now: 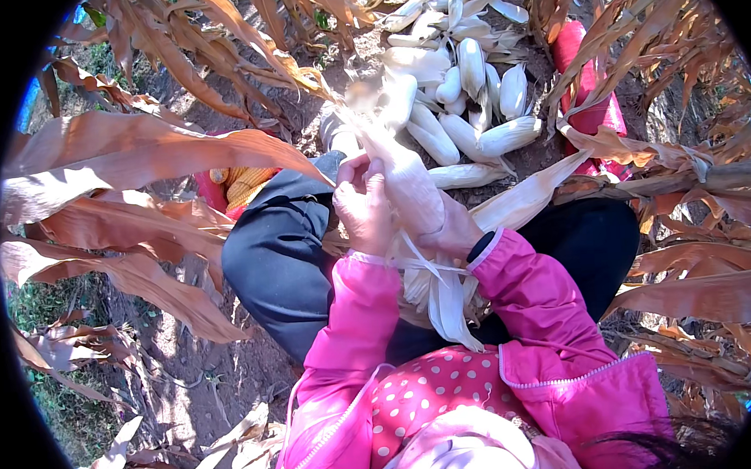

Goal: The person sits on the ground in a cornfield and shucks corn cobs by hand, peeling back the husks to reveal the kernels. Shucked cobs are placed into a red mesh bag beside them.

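An ear of maize in its pale husk lies between my hands, tilted with its narrow end up and to the left. My right hand grips the broad lower end from the right side. On the ear's left, my left hand has its fingers curled and thumb bent against the husk; part of its fingertips is hidden. Loose strips of husk hang below the ear, over my lap. Beyond my hands, several husk-covered ears are heaped on the soil.
Yellow husked ears sit in a red mesh bag at the left, beside my knee. A rolled red mesh bag lies at the upper right. Dry maize leaves reach in from both sides. Dropped husks lie at the lower left.
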A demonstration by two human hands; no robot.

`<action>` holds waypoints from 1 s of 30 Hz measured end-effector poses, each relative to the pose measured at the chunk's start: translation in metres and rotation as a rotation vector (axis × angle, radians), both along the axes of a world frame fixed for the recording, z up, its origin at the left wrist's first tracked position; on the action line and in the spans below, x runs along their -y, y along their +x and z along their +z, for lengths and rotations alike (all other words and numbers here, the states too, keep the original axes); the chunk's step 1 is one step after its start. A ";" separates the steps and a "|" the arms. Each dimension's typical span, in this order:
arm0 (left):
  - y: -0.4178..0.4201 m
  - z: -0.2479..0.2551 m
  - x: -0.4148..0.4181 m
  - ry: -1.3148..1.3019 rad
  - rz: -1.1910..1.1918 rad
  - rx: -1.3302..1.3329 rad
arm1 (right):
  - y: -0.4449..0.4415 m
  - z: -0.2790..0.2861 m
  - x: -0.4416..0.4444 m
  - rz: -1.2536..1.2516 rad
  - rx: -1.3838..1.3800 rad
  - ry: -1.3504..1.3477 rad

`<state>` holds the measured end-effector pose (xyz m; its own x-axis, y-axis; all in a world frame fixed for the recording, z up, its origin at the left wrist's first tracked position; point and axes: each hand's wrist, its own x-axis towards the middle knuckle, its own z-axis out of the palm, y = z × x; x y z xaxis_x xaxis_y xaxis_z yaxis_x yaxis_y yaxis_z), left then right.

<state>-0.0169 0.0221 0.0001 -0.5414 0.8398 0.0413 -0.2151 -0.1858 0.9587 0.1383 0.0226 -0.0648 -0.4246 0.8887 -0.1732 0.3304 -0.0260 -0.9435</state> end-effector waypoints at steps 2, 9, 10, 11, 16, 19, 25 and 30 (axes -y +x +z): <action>0.003 0.003 -0.001 -0.001 0.010 0.018 | 0.000 -0.002 0.001 -0.009 -0.040 -0.029; -0.001 -0.002 0.001 -0.045 -0.028 0.165 | -0.009 0.043 0.006 0.053 -0.385 -0.341; -0.002 -0.005 0.000 -0.008 -0.036 0.256 | -0.004 0.035 0.005 0.046 -0.433 -0.427; -0.002 -0.009 -0.002 0.029 -0.044 0.347 | -0.001 0.027 0.004 0.040 -0.480 -0.514; -0.005 -0.003 0.000 0.065 -0.084 0.620 | -0.001 0.007 0.005 0.097 -0.360 -0.376; -0.010 0.000 0.004 0.123 -0.214 0.782 | -0.001 0.020 0.009 0.152 -0.588 -0.561; 0.001 0.006 0.005 0.220 -0.172 0.833 | 0.006 0.008 0.016 0.054 -0.876 -0.815; 0.004 0.016 0.007 0.257 -0.285 0.757 | -0.007 0.005 0.017 -0.185 -0.995 -0.773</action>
